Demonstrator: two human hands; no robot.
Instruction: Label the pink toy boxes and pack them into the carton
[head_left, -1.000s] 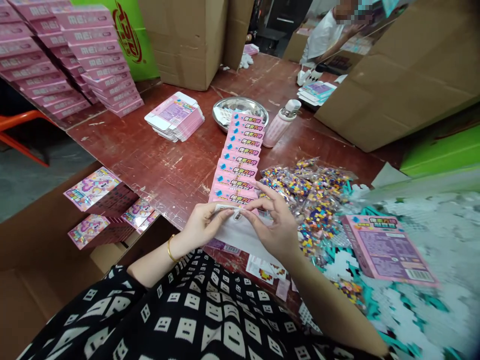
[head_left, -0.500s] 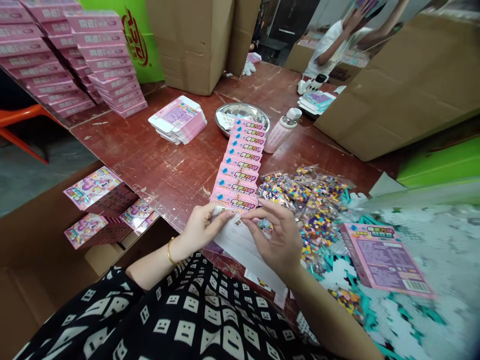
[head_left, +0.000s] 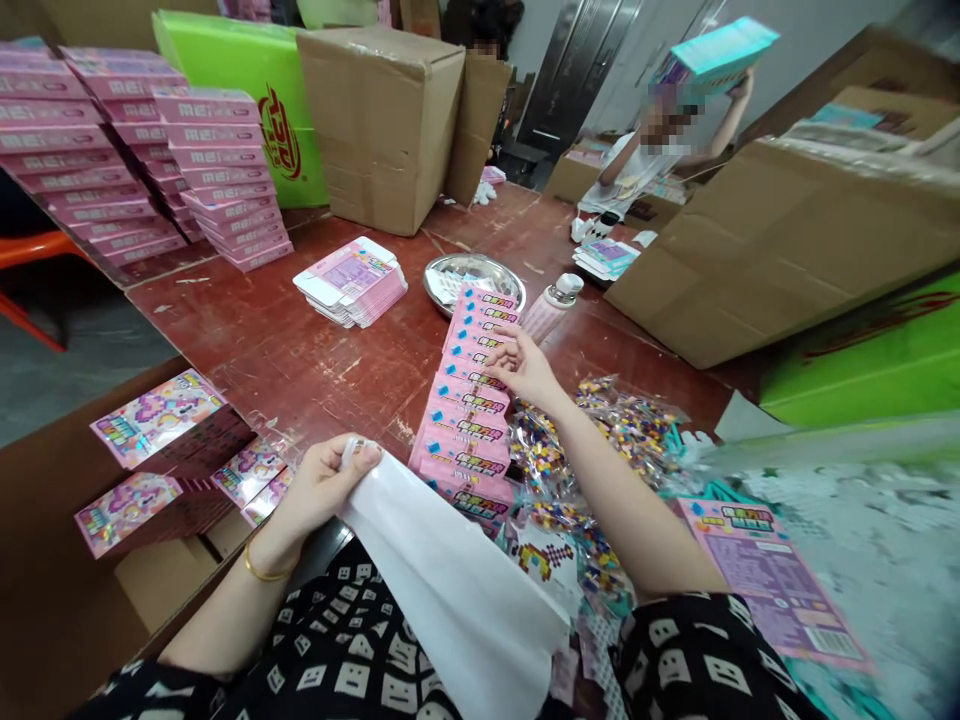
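Note:
My left hand (head_left: 330,485) pinches the top corner of a long white paper sheet (head_left: 457,590), which hangs down slantwise across my lap. My right hand (head_left: 525,368) is stretched forward over a row of overlapping pink boxes (head_left: 463,432), with its fingers loosely bent and apart near one box's edge. Whether a small sticker is on its fingertips I cannot tell. Beside the row, under my right forearm, lie clear bags of coloured beads (head_left: 622,425). A card with a pixel sword picture (head_left: 544,560) rests close to the sheet.
Flat pink cartons (head_left: 352,280) are stacked on the red table (head_left: 300,370). A metal bowl (head_left: 491,265) and a bottle (head_left: 551,305) stand behind the row. An open carton with packed boxes (head_left: 161,420) is at lower left. Across the table, a person lifts a turquoise box (head_left: 724,50).
My right hand has left the sheet and reached forward over the pink boxes. My left hand has drawn the sheet left and toward me. The view has tilted up.

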